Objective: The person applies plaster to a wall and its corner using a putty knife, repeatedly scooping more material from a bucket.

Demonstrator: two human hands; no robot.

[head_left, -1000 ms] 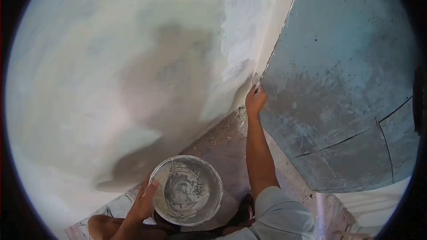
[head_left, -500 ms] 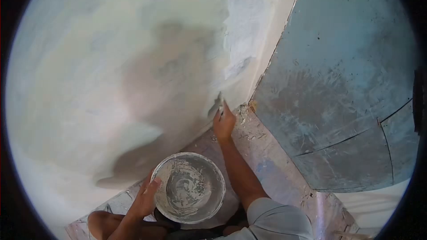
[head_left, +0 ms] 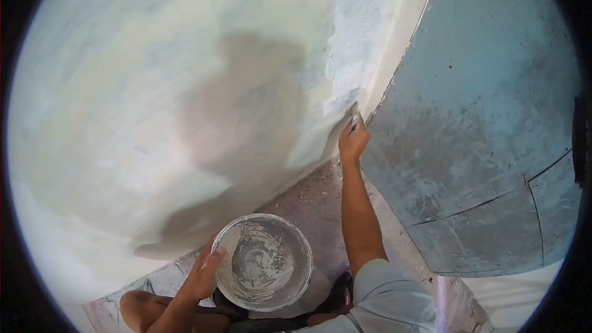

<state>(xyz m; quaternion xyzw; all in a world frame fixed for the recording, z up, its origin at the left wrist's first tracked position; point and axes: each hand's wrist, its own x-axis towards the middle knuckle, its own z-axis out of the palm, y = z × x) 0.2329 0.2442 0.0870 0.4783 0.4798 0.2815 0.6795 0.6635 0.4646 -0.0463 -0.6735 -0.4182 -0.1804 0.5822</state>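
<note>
My left hand [head_left: 205, 274] grips the left rim of a round metal bowl [head_left: 300, 283], smeared inside with pale, whitish paste. The bowl is tilted above my folded legs. My right hand [head_left: 353, 142] is closed round a small tool, seemingly a putty knife [head_left: 354, 120], its tip at the wall [head_left: 259, 0] near the corner by the blue-grey panel. Whiter filler [head_left: 357, 37] covers a vertical strip of the wall above that hand.
A scuffed blue-grey door or panel [head_left: 487, 105] stands at the right. The floor [head_left: 308, 209] below the wall bears crumbs and stains. Shadows of my head and arm fall on the wall.
My right hand has moved up and to the right with the tool, closer to the panel's edge. My left hand and the bowl are nearly unmoved. The view has shifted slightly.
</note>
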